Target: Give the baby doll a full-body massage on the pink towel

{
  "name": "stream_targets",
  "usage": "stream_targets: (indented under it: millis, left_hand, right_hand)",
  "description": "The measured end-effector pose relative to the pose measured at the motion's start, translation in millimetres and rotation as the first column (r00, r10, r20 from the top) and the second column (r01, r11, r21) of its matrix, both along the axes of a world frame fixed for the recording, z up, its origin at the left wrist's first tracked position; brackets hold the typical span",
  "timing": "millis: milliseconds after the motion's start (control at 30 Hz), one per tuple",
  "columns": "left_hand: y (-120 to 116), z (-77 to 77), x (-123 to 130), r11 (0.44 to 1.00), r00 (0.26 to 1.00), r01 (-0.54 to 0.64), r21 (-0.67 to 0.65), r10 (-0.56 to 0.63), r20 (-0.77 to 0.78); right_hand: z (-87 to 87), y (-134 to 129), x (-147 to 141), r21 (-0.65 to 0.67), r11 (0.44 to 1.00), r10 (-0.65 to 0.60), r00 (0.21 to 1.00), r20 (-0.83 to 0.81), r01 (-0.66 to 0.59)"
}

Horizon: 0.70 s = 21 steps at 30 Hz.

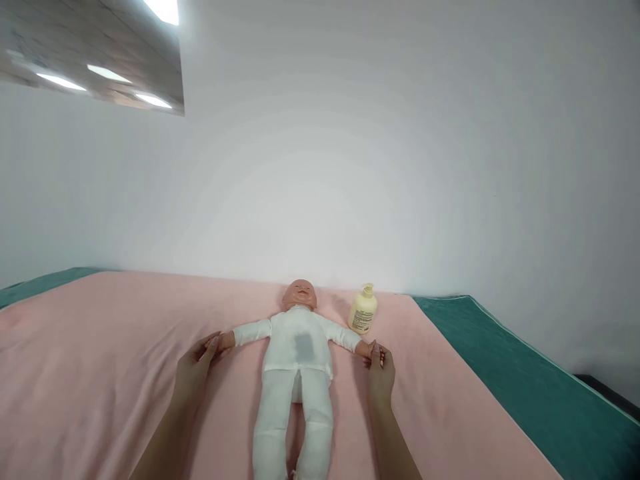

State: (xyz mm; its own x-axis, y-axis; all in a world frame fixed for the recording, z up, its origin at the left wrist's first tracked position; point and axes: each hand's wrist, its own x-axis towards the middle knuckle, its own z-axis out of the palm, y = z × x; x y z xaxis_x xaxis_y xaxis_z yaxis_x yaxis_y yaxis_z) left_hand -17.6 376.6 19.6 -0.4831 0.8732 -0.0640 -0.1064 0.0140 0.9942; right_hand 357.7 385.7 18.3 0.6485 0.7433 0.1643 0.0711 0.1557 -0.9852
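A baby doll (285, 337) with a white cloth body lies on its back on a pink blanket, its head toward the wall. Its arms are stretched out to both sides, and a grey patch shows on its chest. My left hand (196, 365) is closed around the doll's hand at the left. On the other side, my right hand (382, 375) grips the doll's other hand between thumb and fingers. A pale yellow pump bottle (363, 311) with printed text stands just beyond the doll's arm on the right, near my right hand but apart from it.
The pink blanket (120, 360) covers most of a green padded surface (520, 380), which shows at the right and far left. A white wall (320, 167) rises directly behind. High on the left, a mirror-like panel (100, 47) shows ceiling lights. Something dark (607, 395) sits at the right edge.
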Motion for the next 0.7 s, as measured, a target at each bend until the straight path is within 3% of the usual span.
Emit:
stream_targets:
  millis: [167, 333, 533, 700]
  left_hand:
    - [1.2, -2.4, -2.1, 1.000, 1.000, 0.017, -0.022, -0.017, 0.000]
    - [0.7, -5.3, -4.0, 0.999, 0.993, 0.031, -0.016, -0.032, -0.114]
    - [-3.8, 2.4, 1.2, 1.000, 0.972, 0.005, -0.016, -0.009, -0.234]
    - [-5.3, 5.4, 3.3, 1.000, 0.980, 0.000, -0.017, -0.003, -0.197]
  right_hand:
    - [1.3, 0.5, 1.2, 0.016, 1.000, 0.018, 0.999, -0.028, -0.017]
    - [5.3, -2.1, -1.2, 0.000, 1.000, 0.003, 1.000, -0.015, -0.003]
    - [6.5, -2.9, -4.7, -0.034, 0.999, -0.004, 1.000, 0.020, 0.005]
    - [4.7, -2.9, -5.7, -0.034, 0.999, 0.008, 1.000, 0.029, -0.007]
